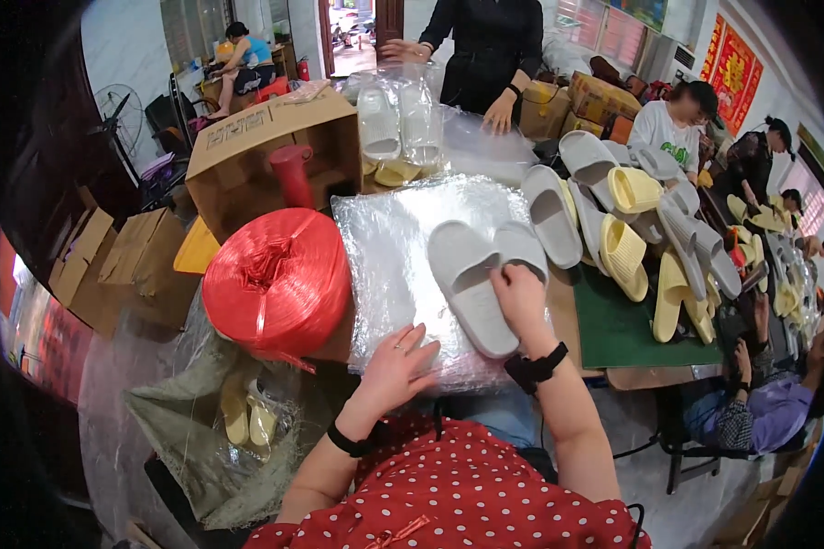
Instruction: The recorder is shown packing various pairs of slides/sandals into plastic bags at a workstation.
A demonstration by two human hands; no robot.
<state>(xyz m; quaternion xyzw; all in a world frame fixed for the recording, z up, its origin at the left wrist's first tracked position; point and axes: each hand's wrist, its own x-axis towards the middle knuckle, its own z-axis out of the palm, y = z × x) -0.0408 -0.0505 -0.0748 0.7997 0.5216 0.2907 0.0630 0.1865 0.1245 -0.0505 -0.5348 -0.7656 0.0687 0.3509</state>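
Note:
A stack of clear plastic bags (389,265) lies in front of me. On it rests a pair of light grey slippers: the nearer grey slipper (471,288) lies slanted, and the other grey slipper (522,245) sits close at its right, partly hidden by my hand. My right hand (522,302) is closed on the right-hand slipper, its fingertips at the strap's opening. My left hand (398,371) lies with fingers spread on the front edge of the bag stack, holding nothing.
A big roll of red plastic twine (275,279) and a cardboard box (256,146) with a red cup stand left. Grey and yellow slippers (623,256) pile up at right on a green board (613,334). Across the table a person in black (485,55) reaches over bagged slippers. A woven sack (215,425) hangs lower left.

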